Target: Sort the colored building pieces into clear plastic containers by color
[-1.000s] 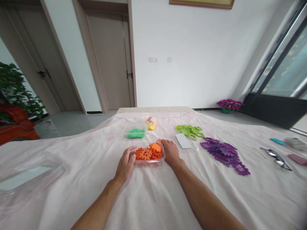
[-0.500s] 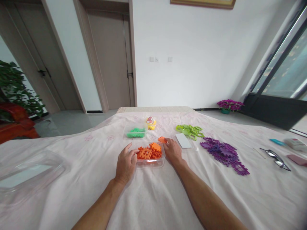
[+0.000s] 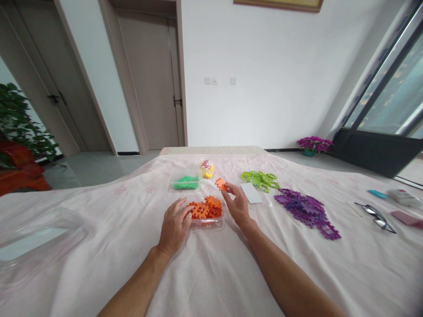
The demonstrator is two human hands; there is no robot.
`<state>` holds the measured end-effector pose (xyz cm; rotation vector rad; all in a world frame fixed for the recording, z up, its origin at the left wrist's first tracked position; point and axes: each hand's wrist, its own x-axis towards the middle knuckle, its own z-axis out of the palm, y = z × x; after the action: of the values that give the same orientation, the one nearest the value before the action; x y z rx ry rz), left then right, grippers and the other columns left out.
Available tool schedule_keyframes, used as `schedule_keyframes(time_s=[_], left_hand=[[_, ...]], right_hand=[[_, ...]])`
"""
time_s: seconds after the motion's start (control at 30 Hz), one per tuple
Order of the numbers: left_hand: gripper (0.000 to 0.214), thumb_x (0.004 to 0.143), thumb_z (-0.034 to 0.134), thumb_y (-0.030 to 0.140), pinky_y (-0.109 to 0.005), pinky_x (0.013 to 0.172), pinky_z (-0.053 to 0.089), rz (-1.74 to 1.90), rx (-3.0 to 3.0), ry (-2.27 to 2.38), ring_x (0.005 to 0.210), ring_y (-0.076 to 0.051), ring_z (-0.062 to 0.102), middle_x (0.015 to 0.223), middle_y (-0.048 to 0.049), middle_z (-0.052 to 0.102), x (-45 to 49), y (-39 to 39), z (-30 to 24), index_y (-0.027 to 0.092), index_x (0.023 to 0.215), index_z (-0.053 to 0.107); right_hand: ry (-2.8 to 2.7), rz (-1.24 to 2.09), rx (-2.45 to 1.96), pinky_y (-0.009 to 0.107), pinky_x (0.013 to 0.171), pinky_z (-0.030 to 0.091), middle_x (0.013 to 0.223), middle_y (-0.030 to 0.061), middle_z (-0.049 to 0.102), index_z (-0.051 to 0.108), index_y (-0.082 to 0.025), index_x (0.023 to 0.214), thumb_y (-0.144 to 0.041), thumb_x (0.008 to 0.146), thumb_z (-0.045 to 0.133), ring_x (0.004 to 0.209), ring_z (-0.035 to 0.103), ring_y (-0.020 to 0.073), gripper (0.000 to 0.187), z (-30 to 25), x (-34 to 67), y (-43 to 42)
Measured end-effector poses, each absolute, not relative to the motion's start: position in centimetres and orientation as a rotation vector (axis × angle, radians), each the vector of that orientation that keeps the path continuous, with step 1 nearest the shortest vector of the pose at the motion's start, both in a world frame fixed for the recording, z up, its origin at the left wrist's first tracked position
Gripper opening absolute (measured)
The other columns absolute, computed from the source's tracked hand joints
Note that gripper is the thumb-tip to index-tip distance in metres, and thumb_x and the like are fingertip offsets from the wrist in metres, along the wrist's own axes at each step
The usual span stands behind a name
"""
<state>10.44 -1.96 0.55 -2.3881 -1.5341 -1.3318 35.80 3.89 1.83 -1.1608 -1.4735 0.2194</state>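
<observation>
A clear plastic box (image 3: 211,225) full of orange toy pieces (image 3: 206,208) sits on the pale cloth in front of me. My left hand (image 3: 173,226) grips the box's left end, thumb over the rim. My right hand (image 3: 238,203) is lifted just right of the box and pinches one orange piece (image 3: 220,183) between its fingertips, above the box's far right corner.
Behind the box stand a clear box of green pieces (image 3: 186,182) and a small tub of yellow ones (image 3: 207,169). Lime pieces (image 3: 261,179), a white lid (image 3: 251,193) and purple pieces (image 3: 307,209) lie to the right. Glasses (image 3: 375,215) lie far right, a large clear lid (image 3: 36,240) far left.
My right hand left the box's right side, picked up a single orange piece and raised it up and back. My left hand stayed on the box.
</observation>
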Motion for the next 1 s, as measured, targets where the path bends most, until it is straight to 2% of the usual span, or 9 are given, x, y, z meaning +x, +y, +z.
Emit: schedule_keyframes(time_s=[0.17, 0.47, 1.0], left_hand=[[0.032, 0.095, 0.046, 0.028, -0.055, 0.113, 0.040, -1.374, -2.400, -1.536, 0.132, -0.030, 0.051, 0.134, -0.0114, 0.062, 10.5, -2.0, 0.7, 0.022, 0.109, 0.073], [0.030, 0.095, 0.047, 0.026, -0.049, 0.112, 0.043, -1.393, -2.376, -1.560, 0.130, -0.027, 0.052, 0.136, -0.0107, 0.058, 10.7, -2.3, 0.9, 0.023, 0.110, 0.073], [0.028, 0.095, 0.048, 0.025, -0.048, 0.112, 0.043, -1.396, -2.362, -1.559, 0.128, -0.027, 0.053, 0.135, -0.0120, 0.057, 10.8, -2.1, 0.6, 0.021, 0.108, 0.072]], right_hand=[[-1.574, 0.231, -1.098, 0.039, 0.092, 0.054, 0.112, 0.0088, 0.074, 0.069, -0.021, 0.111, -0.038, 0.091, 0.061, 0.095, 0.070, 0.0205, 0.027, 3.4, 34.6, 2.7], [-1.980, 0.191, -1.096, 0.040, 0.102, 0.049, 0.116, 0.0064, 0.074, 0.071, -0.024, 0.109, -0.026, 0.088, 0.065, 0.112, 0.066, 0.0226, 0.022, 4.9, 32.6, 0.8], [-2.123, 0.171, -1.084, 0.037, 0.101, 0.046, 0.117, 0.0070, 0.074, 0.071, -0.021, 0.110, -0.020, 0.089, 0.063, 0.110, 0.066, 0.0215, 0.023, 5.6, 31.6, 0.1]])
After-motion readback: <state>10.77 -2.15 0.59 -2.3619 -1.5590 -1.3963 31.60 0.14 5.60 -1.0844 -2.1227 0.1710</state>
